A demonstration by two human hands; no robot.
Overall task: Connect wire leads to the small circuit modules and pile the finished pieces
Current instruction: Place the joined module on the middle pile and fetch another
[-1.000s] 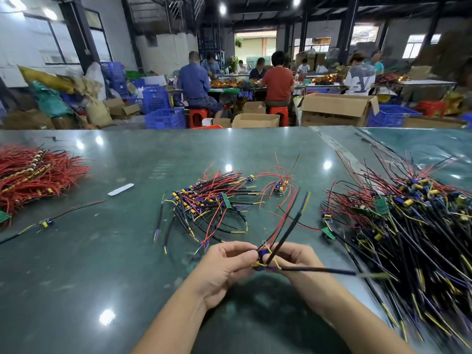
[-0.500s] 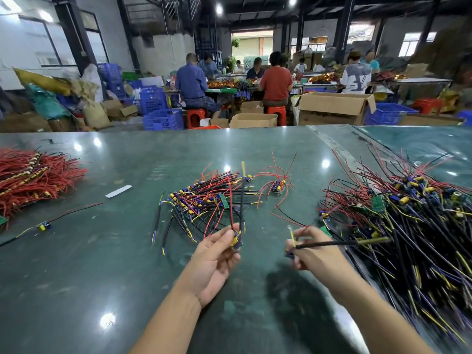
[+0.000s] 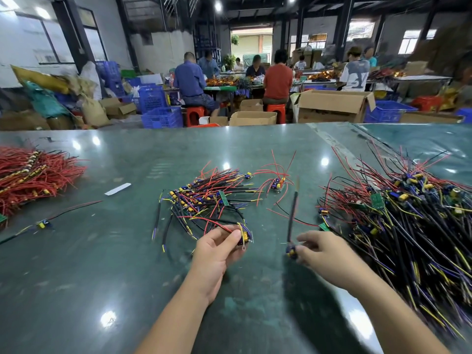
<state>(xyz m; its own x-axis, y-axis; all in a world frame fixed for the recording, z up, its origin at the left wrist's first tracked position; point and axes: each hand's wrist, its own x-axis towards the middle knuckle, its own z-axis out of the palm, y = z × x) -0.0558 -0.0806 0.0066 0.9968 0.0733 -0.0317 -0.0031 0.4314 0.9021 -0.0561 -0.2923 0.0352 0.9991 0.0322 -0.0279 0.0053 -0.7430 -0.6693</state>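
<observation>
Module with yellow and purple parts sits pinched in the left hand, its red and black leads trailing up and left toward the small pile just beyond. Right hand pinches a second module, blurred, whose black lead stands nearly upright, tip pointing away across the green table. Between the hands lies bare tabletop. A large wire heap crowds the right; a red wire bundle lies far left.
</observation>
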